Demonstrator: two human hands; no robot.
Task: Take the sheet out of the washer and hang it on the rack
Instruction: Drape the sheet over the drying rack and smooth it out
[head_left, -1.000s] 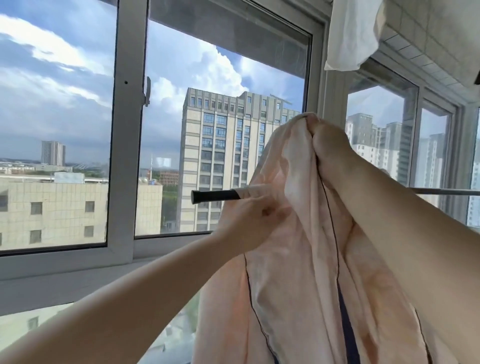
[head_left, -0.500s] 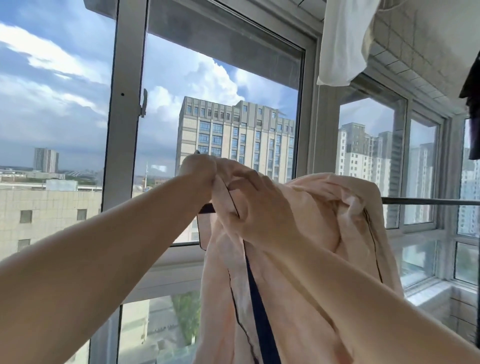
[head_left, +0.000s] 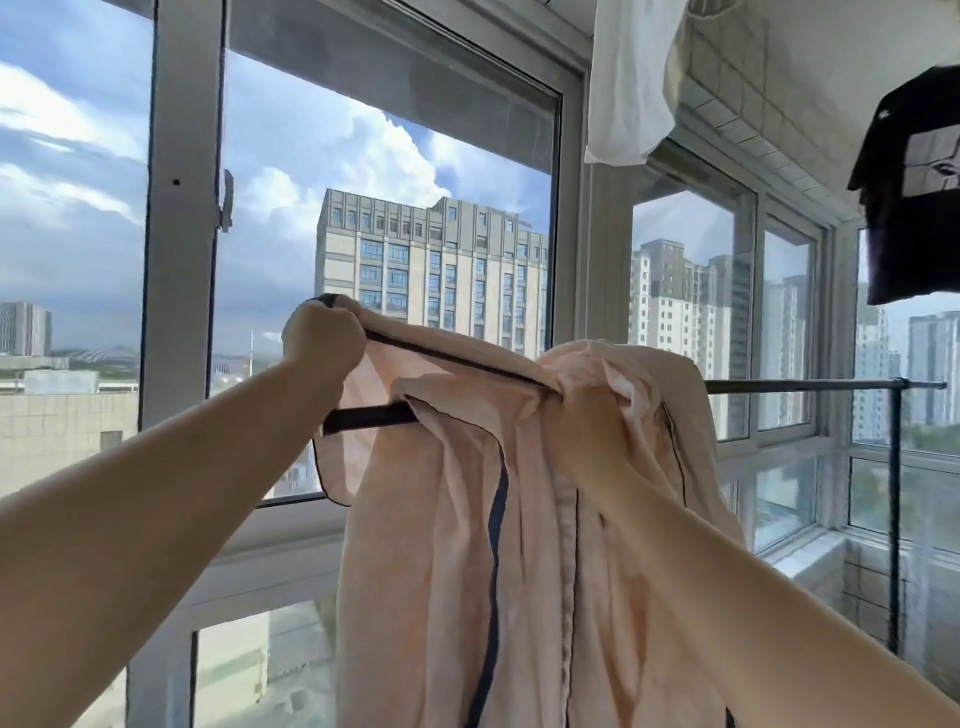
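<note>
Hanging step under way: sheet (head_left: 457, 545) draped over rack (head_left: 779, 385), bunched, bulk hanging below both hands. Left hand (head_left: 323, 339) fisted on dark-trimmed edge, raised above the bar end. Right hand (head_left: 587, 415) pinches gathered cloth at the bar. Next move, in my judgement: spread it sideways

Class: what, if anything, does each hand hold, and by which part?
Both hold the sheet: the left hand grips its dark-trimmed edge, the right hand grips bunched fabric at the rail.
</note>
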